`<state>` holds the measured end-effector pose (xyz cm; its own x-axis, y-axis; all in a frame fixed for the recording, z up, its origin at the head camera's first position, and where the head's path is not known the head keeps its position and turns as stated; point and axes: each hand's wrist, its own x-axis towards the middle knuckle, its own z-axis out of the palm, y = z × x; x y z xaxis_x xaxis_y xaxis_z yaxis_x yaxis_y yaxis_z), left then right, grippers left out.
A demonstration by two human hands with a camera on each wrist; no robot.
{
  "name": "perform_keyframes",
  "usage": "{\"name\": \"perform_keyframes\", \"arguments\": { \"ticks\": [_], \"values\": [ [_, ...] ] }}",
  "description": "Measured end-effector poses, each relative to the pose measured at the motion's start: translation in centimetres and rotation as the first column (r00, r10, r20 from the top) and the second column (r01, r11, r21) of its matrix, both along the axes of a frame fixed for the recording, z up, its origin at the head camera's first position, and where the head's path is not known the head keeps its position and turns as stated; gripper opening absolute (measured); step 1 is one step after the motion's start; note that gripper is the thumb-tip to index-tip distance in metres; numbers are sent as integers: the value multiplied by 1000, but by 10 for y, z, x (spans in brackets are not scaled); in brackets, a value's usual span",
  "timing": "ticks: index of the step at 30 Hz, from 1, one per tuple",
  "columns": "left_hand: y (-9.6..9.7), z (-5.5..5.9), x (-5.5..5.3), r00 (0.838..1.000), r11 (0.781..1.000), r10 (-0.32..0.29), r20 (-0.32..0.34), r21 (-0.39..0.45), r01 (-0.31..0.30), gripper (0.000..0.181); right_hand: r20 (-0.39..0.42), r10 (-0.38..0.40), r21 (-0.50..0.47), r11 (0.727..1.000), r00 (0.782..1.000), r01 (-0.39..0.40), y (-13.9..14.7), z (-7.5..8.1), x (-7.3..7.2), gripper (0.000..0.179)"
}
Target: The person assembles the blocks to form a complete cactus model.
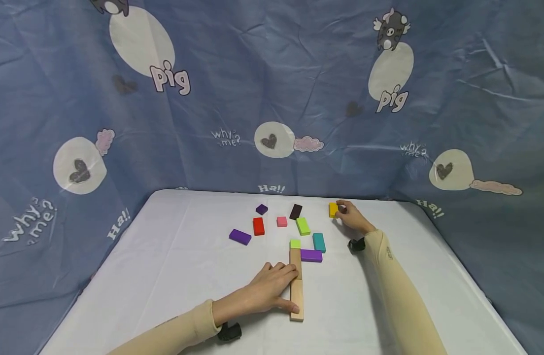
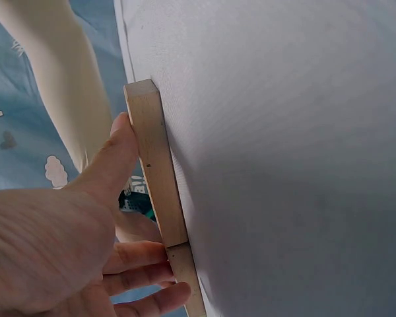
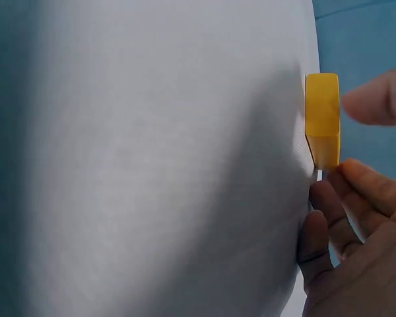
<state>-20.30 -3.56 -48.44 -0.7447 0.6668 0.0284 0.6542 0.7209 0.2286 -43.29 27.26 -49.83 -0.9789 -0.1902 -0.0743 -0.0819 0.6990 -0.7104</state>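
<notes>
Two plain wooden blocks lie end to end in a line, the nearer block (image 1: 297,296) and the farther block (image 1: 295,259). My left hand (image 1: 267,288) rests along their left side, its thumb at the nearer block and its fingertips around the joint and the farther block. A lime block (image 1: 295,243) stands at the far end of the line, with a purple block (image 1: 311,255) against its right side. Far right, my right hand (image 1: 353,217) is at a yellow block (image 1: 333,210). In the right wrist view fingertips meet one end of this block (image 3: 323,105), while the thumb appears slightly apart.
Loose blocks lie beyond the line: teal (image 1: 319,242), lime (image 1: 303,226), pink (image 1: 282,222), black (image 1: 296,212), red (image 1: 258,226), and purple ones (image 1: 240,236) to the left. The white table (image 1: 165,276) meets a blue printed curtain (image 1: 236,88) at its back and sides.
</notes>
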Motion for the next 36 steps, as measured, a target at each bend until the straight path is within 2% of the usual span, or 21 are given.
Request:
{"name": "perform_keyframes", "arguments": {
  "ticks": [8, 12, 26, 36],
  "values": [
    [1, 0, 2, 1000, 1000, -1, 7, -5, 1, 87, 77, -20, -42, 999, 997, 23, 3, -3, 0, 66],
    [1, 1, 1, 1000, 1000, -3, 11, -1, 3, 86, 56, -17, -38, 999, 998, 19, 4, -3, 0, 66],
    [0, 2, 1, 1000, 1000, -7, -6, -5, 7, 86, 4, 88, 59, 994, 996, -88, -9, 3, 10, 61],
    [1, 3, 1, 1000, 1000, 3, 6, -6, -3, 86, 1, 134, 35, 990, 991, -134, -24, 8, 18, 57]
  ]
}}
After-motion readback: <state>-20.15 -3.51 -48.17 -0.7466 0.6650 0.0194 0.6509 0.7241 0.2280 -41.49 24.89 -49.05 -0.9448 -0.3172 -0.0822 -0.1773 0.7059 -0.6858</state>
